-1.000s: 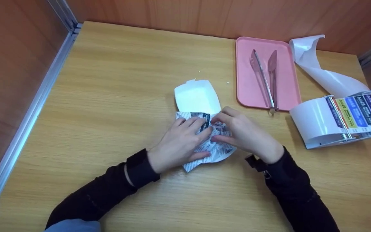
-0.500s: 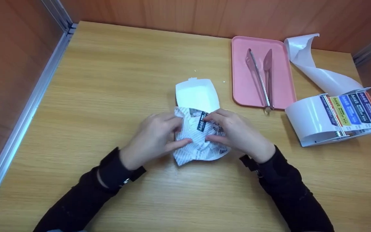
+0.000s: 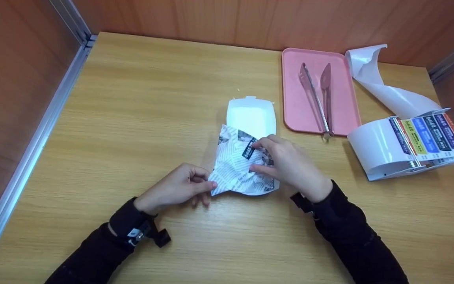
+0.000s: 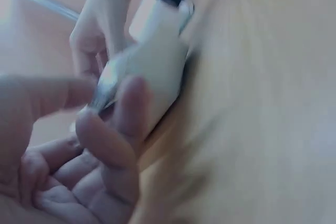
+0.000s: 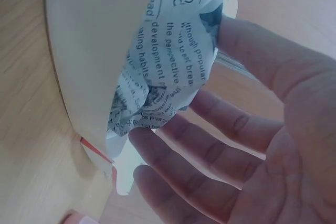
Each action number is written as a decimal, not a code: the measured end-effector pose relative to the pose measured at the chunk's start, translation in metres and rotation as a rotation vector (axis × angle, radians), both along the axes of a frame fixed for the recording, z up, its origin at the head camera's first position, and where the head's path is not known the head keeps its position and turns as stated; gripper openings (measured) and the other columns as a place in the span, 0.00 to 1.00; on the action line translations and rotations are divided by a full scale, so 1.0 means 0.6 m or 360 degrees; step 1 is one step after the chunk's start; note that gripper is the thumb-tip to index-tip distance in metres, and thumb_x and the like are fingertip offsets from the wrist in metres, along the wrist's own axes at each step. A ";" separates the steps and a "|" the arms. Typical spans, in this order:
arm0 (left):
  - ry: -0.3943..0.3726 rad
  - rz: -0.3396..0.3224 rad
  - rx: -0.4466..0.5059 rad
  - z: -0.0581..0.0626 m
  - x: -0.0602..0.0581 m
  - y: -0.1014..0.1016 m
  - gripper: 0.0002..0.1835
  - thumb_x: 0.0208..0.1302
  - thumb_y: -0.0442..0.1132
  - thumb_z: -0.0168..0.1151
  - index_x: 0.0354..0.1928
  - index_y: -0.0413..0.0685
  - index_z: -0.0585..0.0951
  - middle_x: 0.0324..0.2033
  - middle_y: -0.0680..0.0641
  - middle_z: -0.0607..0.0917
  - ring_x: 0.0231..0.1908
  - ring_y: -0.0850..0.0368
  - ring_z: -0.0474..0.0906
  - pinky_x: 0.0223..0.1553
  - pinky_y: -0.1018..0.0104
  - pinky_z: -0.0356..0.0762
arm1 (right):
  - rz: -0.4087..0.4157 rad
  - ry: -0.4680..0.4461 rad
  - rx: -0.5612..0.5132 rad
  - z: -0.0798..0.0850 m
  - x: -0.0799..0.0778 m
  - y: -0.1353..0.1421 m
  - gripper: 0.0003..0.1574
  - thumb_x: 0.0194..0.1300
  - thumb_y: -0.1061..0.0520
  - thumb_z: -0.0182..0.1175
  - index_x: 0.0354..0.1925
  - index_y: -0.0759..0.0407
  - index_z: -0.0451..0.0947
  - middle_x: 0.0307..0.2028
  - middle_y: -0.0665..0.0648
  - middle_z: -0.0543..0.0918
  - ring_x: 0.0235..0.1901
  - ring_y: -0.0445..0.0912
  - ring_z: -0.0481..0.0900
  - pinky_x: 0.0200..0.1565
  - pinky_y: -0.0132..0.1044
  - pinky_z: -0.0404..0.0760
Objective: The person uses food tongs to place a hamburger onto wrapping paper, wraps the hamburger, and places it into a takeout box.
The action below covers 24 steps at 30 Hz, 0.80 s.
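Observation:
A sheet of newspaper-print paper point(image 3: 235, 169) lies crumpled on the wooden table point(image 3: 132, 98), overlapping the near end of a white paper box point(image 3: 250, 116). My left hand point(image 3: 210, 185) pinches the sheet's lower-left corner between thumb and forefinger. My right hand point(image 3: 255, 157) holds a raised fold of the sheet near its black label, thumb on one side and fingers on the other. The right wrist view shows the printed paper point(image 5: 168, 66) between the thumb and fingers point(image 5: 210, 150). The left wrist view is blurred: fingers point(image 4: 126, 124) beside something white point(image 4: 157, 51).
A pink tray point(image 3: 290, 79) with metal tongs point(image 3: 317, 98) lies at the back right. To its right stands a label roll on a holder point(image 3: 408, 142), with a white backing strip point(image 3: 388, 92) curling behind. Wooden walls and a metal rail point(image 3: 34, 138) bound the table.
My left hand slid off the top of the paper down to the left and now pinches its corner, drawing the sheet out. My right hand has stayed on the fold.

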<state>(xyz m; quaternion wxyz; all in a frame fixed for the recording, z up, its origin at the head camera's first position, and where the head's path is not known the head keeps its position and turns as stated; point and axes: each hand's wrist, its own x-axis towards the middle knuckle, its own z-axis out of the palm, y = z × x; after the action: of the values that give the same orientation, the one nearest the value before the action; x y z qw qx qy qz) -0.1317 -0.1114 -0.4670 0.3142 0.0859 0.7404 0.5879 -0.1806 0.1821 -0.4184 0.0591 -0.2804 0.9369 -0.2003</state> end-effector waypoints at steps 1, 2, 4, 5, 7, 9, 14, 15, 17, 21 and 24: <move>-0.0039 0.0029 0.0053 -0.002 0.001 0.004 0.09 0.77 0.40 0.66 0.39 0.41 0.86 0.27 0.45 0.91 0.26 0.56 0.87 0.26 0.70 0.80 | 0.0000 -0.0001 0.0004 -0.001 0.000 0.000 0.33 0.65 0.42 0.77 0.59 0.61 0.84 0.52 0.60 0.89 0.48 0.54 0.89 0.50 0.51 0.89; -0.0045 0.0057 0.0092 -0.004 0.001 0.008 0.09 0.77 0.38 0.65 0.38 0.41 0.84 0.27 0.46 0.90 0.27 0.55 0.87 0.26 0.71 0.79 | 0.0002 -0.0005 0.0007 -0.002 0.000 0.000 0.33 0.65 0.42 0.77 0.59 0.60 0.84 0.52 0.60 0.89 0.47 0.54 0.89 0.49 0.50 0.89; 0.0049 0.0094 0.0127 -0.004 0.001 0.018 0.09 0.77 0.38 0.65 0.36 0.41 0.83 0.26 0.47 0.89 0.27 0.54 0.87 0.25 0.72 0.76 | 0.0006 0.0002 0.0019 -0.004 0.000 0.000 0.33 0.65 0.42 0.77 0.59 0.60 0.84 0.51 0.59 0.88 0.45 0.53 0.88 0.46 0.50 0.89; 0.0130 0.0104 0.0126 -0.004 0.000 0.024 0.10 0.77 0.37 0.65 0.35 0.41 0.82 0.25 0.47 0.88 0.26 0.53 0.86 0.25 0.72 0.75 | 0.0010 0.0009 0.0027 -0.004 0.000 0.000 0.32 0.64 0.43 0.77 0.58 0.60 0.84 0.50 0.59 0.88 0.44 0.53 0.88 0.45 0.49 0.89; 0.0298 0.0111 0.0096 -0.003 -0.004 0.035 0.13 0.77 0.38 0.66 0.32 0.40 0.81 0.23 0.45 0.86 0.24 0.51 0.84 0.23 0.72 0.73 | 0.0025 0.0029 0.0033 -0.005 -0.001 0.001 0.32 0.64 0.43 0.78 0.58 0.61 0.84 0.49 0.59 0.88 0.43 0.53 0.87 0.44 0.49 0.89; 0.0494 0.0102 0.0013 -0.002 -0.009 0.046 0.13 0.76 0.40 0.68 0.32 0.40 0.82 0.23 0.46 0.84 0.23 0.55 0.81 0.24 0.73 0.72 | 0.0041 0.0037 0.0036 -0.006 -0.002 0.000 0.32 0.63 0.44 0.78 0.57 0.62 0.84 0.49 0.59 0.87 0.42 0.53 0.87 0.44 0.48 0.89; 0.0832 0.0059 -0.0304 0.001 -0.024 0.062 0.14 0.72 0.44 0.72 0.29 0.44 0.87 0.21 0.57 0.78 0.23 0.65 0.70 0.29 0.73 0.67 | 0.0066 0.0007 0.0034 -0.005 -0.004 -0.003 0.33 0.63 0.44 0.78 0.57 0.63 0.84 0.49 0.59 0.88 0.42 0.53 0.87 0.45 0.48 0.88; 0.0862 0.0050 -0.0359 0.001 -0.027 0.063 0.14 0.71 0.44 0.73 0.28 0.44 0.88 0.20 0.59 0.77 0.23 0.66 0.69 0.28 0.73 0.65 | 0.0067 0.0000 0.0037 -0.004 -0.004 -0.004 0.33 0.63 0.44 0.78 0.57 0.63 0.84 0.49 0.59 0.88 0.41 0.53 0.87 0.45 0.48 0.88; 0.0890 0.0044 -0.0446 0.002 -0.031 0.065 0.11 0.68 0.43 0.76 0.27 0.48 0.91 0.18 0.60 0.79 0.21 0.66 0.68 0.26 0.73 0.64 | 0.0066 -0.0011 0.0045 -0.003 -0.005 -0.004 0.33 0.63 0.44 0.79 0.57 0.62 0.84 0.49 0.59 0.88 0.41 0.53 0.87 0.45 0.48 0.88; 0.0970 0.0024 -0.0584 -0.001 -0.037 0.071 0.05 0.64 0.42 0.79 0.30 0.53 0.95 0.18 0.58 0.84 0.20 0.67 0.71 0.27 0.73 0.66 | 0.0070 -0.0005 0.0061 -0.003 -0.005 -0.002 0.33 0.63 0.44 0.79 0.57 0.63 0.84 0.49 0.60 0.88 0.42 0.53 0.87 0.45 0.48 0.89; 0.1067 0.0012 -0.0683 -0.004 -0.037 0.075 0.03 0.62 0.41 0.79 0.31 0.52 0.95 0.20 0.55 0.87 0.20 0.68 0.72 0.29 0.71 0.71 | 0.0097 0.0027 0.0049 -0.003 -0.004 -0.001 0.36 0.62 0.42 0.78 0.58 0.64 0.84 0.51 0.61 0.89 0.43 0.55 0.89 0.46 0.49 0.89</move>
<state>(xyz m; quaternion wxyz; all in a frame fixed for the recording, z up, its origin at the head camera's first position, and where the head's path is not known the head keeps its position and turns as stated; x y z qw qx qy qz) -0.1537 -0.0666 -0.4692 0.0639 0.2028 0.9083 0.3603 -0.1832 0.1816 -0.4199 0.0614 -0.3095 0.9314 -0.1817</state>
